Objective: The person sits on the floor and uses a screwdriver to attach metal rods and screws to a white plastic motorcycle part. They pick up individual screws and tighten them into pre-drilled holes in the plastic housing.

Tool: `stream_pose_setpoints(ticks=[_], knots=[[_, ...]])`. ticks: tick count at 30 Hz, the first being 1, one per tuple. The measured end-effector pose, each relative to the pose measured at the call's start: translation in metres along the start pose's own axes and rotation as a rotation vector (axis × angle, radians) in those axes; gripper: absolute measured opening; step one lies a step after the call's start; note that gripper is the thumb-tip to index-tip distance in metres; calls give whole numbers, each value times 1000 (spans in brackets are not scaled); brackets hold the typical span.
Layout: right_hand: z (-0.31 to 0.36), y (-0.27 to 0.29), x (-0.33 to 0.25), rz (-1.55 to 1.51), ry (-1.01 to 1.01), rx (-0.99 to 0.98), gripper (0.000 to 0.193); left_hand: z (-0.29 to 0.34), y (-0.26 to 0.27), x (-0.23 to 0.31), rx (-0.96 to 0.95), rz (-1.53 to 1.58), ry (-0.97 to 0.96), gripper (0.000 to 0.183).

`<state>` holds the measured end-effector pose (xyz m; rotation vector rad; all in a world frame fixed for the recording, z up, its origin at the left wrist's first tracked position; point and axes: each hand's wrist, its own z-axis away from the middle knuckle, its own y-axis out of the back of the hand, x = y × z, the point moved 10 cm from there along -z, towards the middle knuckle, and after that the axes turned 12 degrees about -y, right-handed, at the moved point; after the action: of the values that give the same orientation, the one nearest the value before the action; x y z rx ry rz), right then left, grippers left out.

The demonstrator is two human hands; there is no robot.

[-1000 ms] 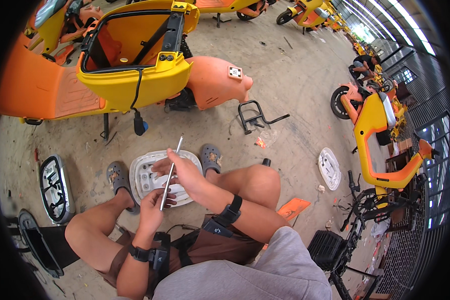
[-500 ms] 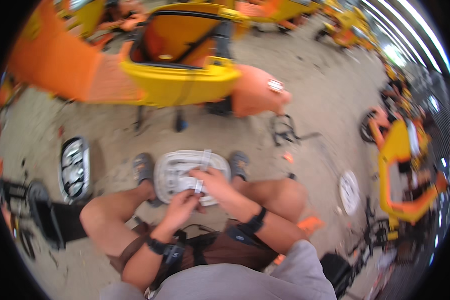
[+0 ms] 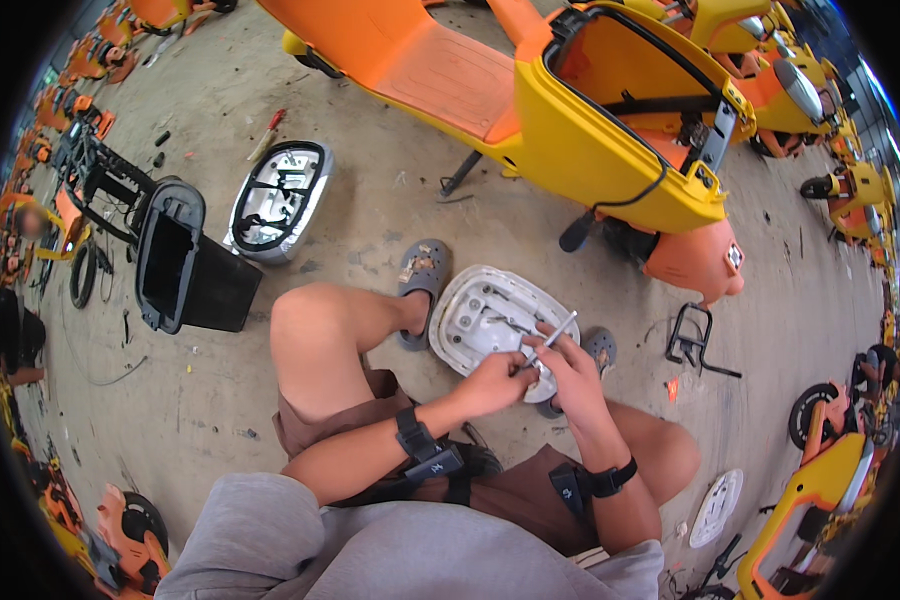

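Both of my hands are together in front of my shins, over the near edge of a white oval moulded panel (image 3: pixel 457 293). A slim silver bar (image 3: pixel 562 328), its exact kind unclear, slants up to the right between them. My right hand (image 3: pixel 576 378) is closed round its middle. The bar's lower end meets my left hand (image 3: pixel 494 386), whose fingers are pinched together on it. The panel lies on the floor between my feet, ribbed inner side up, with several small holes and fittings showing.
Ahead stands an orange and yellow scooter body (image 3: pixel 560 130) with an open compartment. To the left are a black plastic bin (image 3: pixel 232 290), a silver shell with a black seal (image 3: pixel 288 195) and a red-handled screwdriver (image 3: pixel 274 124). A black metal bracket (image 3: pixel 686 345) lies at right.
My view has swung left, so the scooter body, the panel and my hands appear farther right. Both hands still hold the silver bar over the panel.
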<state>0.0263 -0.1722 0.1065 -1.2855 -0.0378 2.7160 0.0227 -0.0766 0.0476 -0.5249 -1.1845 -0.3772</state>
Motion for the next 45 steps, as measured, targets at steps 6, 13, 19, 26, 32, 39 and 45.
stream_pose_setpoints(ticks=[6, 13, 19, 26, 32, 39, 45], knots=[[-10, 28, -11, -53, 146, 146, 42, -6, 17, 24, 156, -296, -178, 28], [16, 31, -23, -212, 145, 275, 45, 6, 21, 44, 251, -379, -274, 26], [11, 50, -8, 9, 129, 104, 40, 10, -34, 82, 36, -361, -408, 24], [3, 56, -14, 74, 254, 148, 40, -3, -39, 78, 237, 143, -479, 18], [20, 48, -43, 9, 317, 251, 41, 25, -10, 115, 315, 78, -578, 24], [9, 47, -18, 266, 244, 270, 37, 69, -22, 159, 301, -156, -1198, 26], [2, 73, 23, 351, 74, 208, 35, 70, -14, 157, 410, -278, -1292, 32]])
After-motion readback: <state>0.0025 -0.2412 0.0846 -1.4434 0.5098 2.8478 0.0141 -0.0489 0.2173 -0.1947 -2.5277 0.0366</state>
